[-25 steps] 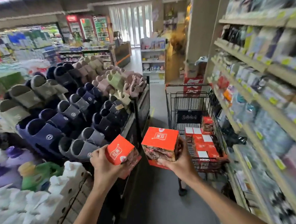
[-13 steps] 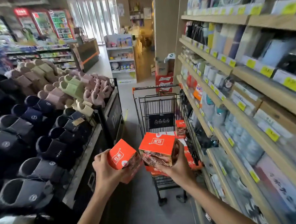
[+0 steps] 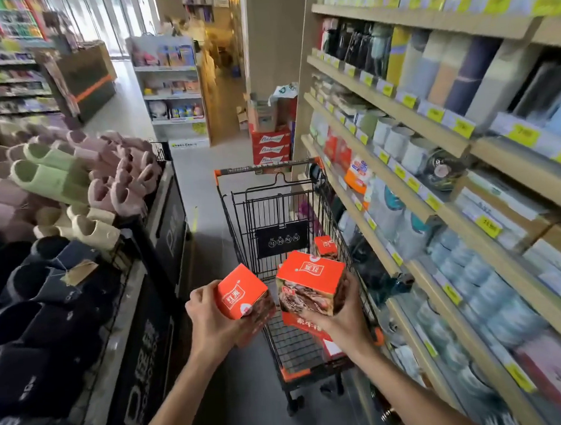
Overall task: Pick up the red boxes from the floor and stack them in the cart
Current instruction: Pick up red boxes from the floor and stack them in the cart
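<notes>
Head view looks down a shop aisle at a black wire cart (image 3: 274, 219) with orange corner caps, standing just beside the shelves (image 3: 431, 129) on the right. Both hands are raised in front of it, each wrapped around a red box. The left hand (image 3: 210, 320) grips the smaller-looking box (image 3: 239, 291) from below and behind, tilted so one corner points toward the camera; this box hangs over the floor, just left of the cart's near edge. The right hand (image 3: 343, 316) cradles the other box (image 3: 310, 282) from underneath and the right side, fingers against a face printed with a food photo; it sits above the cart's basket. The two boxes are near each other but apart. Down in the basket lie more red boxes (image 3: 314, 332), partly hidden behind the right hand, and another one (image 3: 325, 246) stands farther in near the cart's right wall. To the left, a display rack (image 3: 163, 225) is piled with slippers (image 3: 53, 178) in green, pink, cream and dark blue.
</notes>
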`<move>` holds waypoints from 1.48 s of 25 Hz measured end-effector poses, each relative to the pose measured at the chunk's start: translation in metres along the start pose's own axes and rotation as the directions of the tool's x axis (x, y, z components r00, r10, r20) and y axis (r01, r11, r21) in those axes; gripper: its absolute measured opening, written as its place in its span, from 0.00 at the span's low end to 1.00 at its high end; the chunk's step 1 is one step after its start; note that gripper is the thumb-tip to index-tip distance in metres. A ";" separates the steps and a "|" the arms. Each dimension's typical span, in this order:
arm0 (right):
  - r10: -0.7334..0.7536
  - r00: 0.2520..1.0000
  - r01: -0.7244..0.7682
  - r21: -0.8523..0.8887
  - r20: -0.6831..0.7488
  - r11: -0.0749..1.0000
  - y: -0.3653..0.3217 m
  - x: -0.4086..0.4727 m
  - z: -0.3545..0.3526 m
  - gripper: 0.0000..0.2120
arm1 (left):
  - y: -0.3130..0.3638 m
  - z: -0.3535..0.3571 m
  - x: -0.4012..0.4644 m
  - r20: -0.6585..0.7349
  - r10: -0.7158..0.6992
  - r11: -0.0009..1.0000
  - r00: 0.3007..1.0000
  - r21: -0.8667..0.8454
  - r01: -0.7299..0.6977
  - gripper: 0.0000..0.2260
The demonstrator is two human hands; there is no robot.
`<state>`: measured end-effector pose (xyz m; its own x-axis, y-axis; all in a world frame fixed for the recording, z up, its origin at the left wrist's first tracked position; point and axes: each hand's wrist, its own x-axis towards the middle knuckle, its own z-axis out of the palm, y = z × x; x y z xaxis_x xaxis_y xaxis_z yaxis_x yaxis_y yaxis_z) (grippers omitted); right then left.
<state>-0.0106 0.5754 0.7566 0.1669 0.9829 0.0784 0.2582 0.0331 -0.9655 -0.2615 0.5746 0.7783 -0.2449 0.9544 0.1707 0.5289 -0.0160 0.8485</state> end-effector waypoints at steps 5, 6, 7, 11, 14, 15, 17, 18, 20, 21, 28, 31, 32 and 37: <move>0.087 0.995 -0.086 0.014 -0.056 0.996 0.014 0.042 0.012 0.47 | -0.016 0.028 0.066 0.064 -0.018 1.000 0.998 0.017 0.017 0.42; 0.101 0.993 -0.100 0.008 -0.066 0.995 0.017 0.050 0.011 0.47 | -0.017 0.035 0.075 0.075 -0.023 1.000 0.997 0.013 0.022 0.42; 0.112 0.991 -0.112 0.005 -0.074 0.994 0.020 0.059 0.011 0.46 | -0.017 0.042 0.084 0.088 -0.031 1.000 0.996 0.009 0.030 0.43; 0.150 0.982 -0.143 0.067 -0.111 0.987 0.051 0.114 0.006 0.44 | -0.019 0.077 0.129 0.122 -0.044 0.998 0.992 0.040 0.040 0.46; 0.172 0.970 -0.164 0.059 -0.174 0.985 0.080 0.158 -0.001 0.46 | -0.019 0.107 0.164 0.110 -0.066 0.997 0.992 0.053 0.060 0.44; 0.199 0.961 -0.191 0.060 -0.190 0.980 0.088 0.169 -0.002 0.47 | -0.018 0.116 0.175 0.111 -0.069 0.996 0.991 0.062 0.063 0.44; 0.251 0.937 -0.248 0.044 -0.241 0.968 0.116 0.195 -0.006 0.50 | -0.016 0.141 0.199 0.146 -0.085 0.994 0.986 0.084 0.074 0.45; 0.276 0.925 -0.275 0.043 -0.262 0.961 0.128 0.208 -0.008 0.51 | -0.016 0.155 0.210 0.160 -0.103 0.992 0.982 0.088 0.090 0.46; 0.319 0.907 -0.318 0.047 -0.277 0.947 0.151 0.231 -0.011 0.50 | -0.012 0.182 0.228 0.166 -0.145 0.988 0.976 0.078 0.134 0.47; 0.341 0.902 -0.341 0.046 -0.265 0.939 0.162 0.241 -0.011 0.49 | -0.012 0.194 0.236 0.169 -0.167 0.985 0.971 0.080 0.155 0.47; 0.508 0.812 -0.522 0.031 -0.286 0.852 0.236 0.276 0.010 0.58 | -0.059 0.264 0.280 0.214 -0.266 0.960 0.940 0.146 0.238 0.44; 0.539 0.752 -0.563 0.057 -0.379 0.825 0.268 0.280 0.025 0.58 | -0.082 0.290 0.292 0.222 -0.263 0.959 0.939 0.169 0.229 0.42; 0.544 0.735 -0.569 0.069 -0.405 0.820 0.274 0.281 0.028 0.57 | -0.086 0.296 0.293 0.230 -0.252 0.962 0.940 0.169 0.216 0.41; 0.532 0.678 -0.533 0.159 -0.508 0.831 0.303 0.295 0.046 0.53 | -0.116 0.312 0.298 0.300 -0.247 0.963 0.921 0.183 0.198 0.43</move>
<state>0.0732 0.8836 0.4763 0.7337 0.5917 -0.3340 -0.0257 -0.4670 -0.8839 -0.1419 0.9544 0.5744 -0.1122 0.9728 -0.2025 0.6095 0.2283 0.7592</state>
